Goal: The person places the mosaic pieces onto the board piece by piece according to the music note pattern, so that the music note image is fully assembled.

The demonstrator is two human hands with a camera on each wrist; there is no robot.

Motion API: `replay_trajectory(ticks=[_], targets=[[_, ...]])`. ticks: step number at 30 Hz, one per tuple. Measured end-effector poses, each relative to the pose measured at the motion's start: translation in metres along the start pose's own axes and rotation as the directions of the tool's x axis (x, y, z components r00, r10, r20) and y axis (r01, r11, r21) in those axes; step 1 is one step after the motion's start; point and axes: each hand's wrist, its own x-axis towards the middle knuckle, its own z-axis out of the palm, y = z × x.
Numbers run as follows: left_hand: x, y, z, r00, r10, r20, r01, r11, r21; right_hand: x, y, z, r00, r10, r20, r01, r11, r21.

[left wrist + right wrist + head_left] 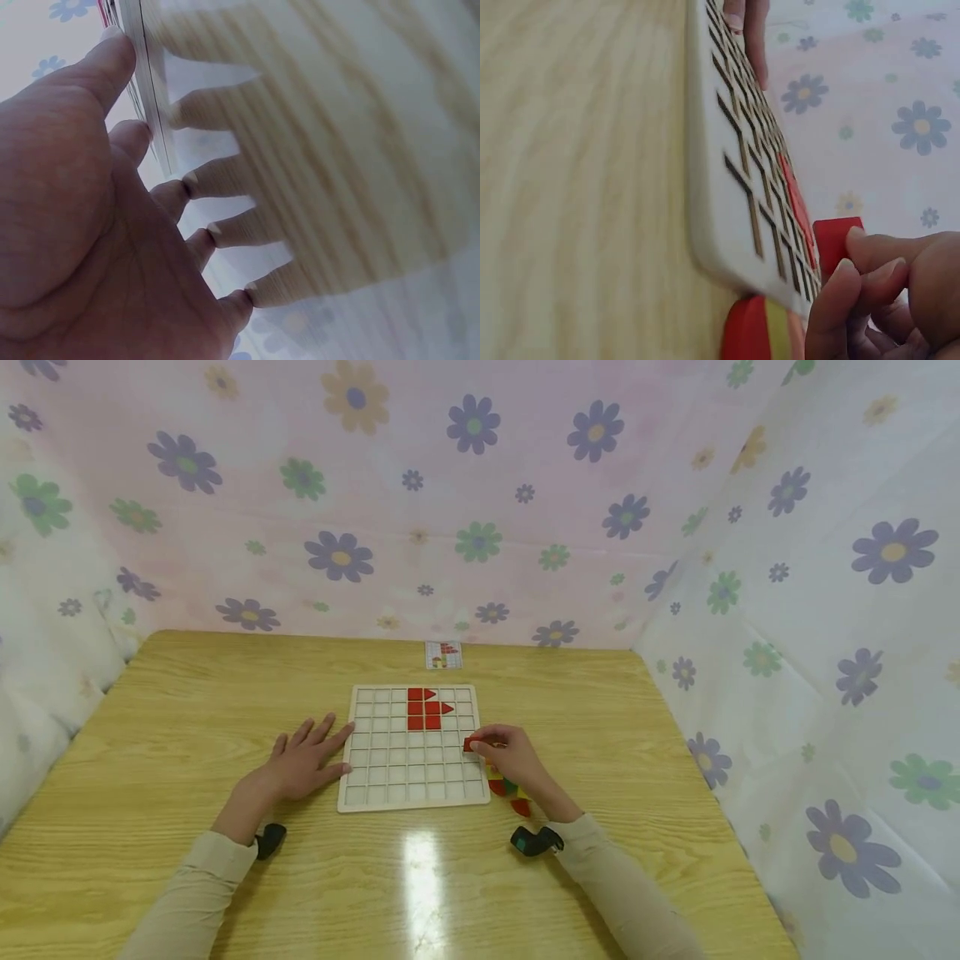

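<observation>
A pale wooden grid board (412, 807) lies flat on the table. In its upper middle, several red squares (416, 708) and two red triangles (447, 709) fill cells. My left hand (300, 766) is spread with its fingers apart; the thumb and index fingertip touch the board's left edge. Between thumb and fingers, my right hand (516, 756) pinches a red piece (832, 238) with straight edges, over the board's right side. Part of that piece is hidden by the fingers. Below this hand, red, yellow and green pieces (521, 807) lie beside the board, partly covered.
A small printed card (444, 655) with a red and yellow pattern on a grid lies behind the board, near the table's back edge. Flowered cloth (480, 510) hangs at the back and sides. The wood-grain table (600, 718) extends around the board.
</observation>
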Motion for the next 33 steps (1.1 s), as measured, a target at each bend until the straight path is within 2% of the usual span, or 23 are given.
replay_trajectory(ticks=[6,13,21,33], targets=[[-0.003,-0.002,-0.001,1.000,0.008,-0.014,-0.009,0.999,-0.044,0.013,-0.012,0.013,0.998,0.042,-0.039,-0.045,0.998,-0.054],[0.000,-0.010,0.003,1.000,0.012,-0.009,-0.013,1.000,-0.021,0.032,-0.017,0.024,0.992,-0.038,-0.121,0.020,0.989,-0.147],[-0.005,-0.003,-0.002,0.999,0.020,-0.027,-0.021,0.999,-0.029,0.044,-0.018,0.029,0.983,-0.094,-0.159,0.063,0.981,-0.185],[-0.001,0.001,-0.001,1.000,0.000,-0.005,0.000,1.000,-0.022,0.054,-0.011,0.024,0.985,-0.075,-0.157,0.050,0.986,-0.157]])
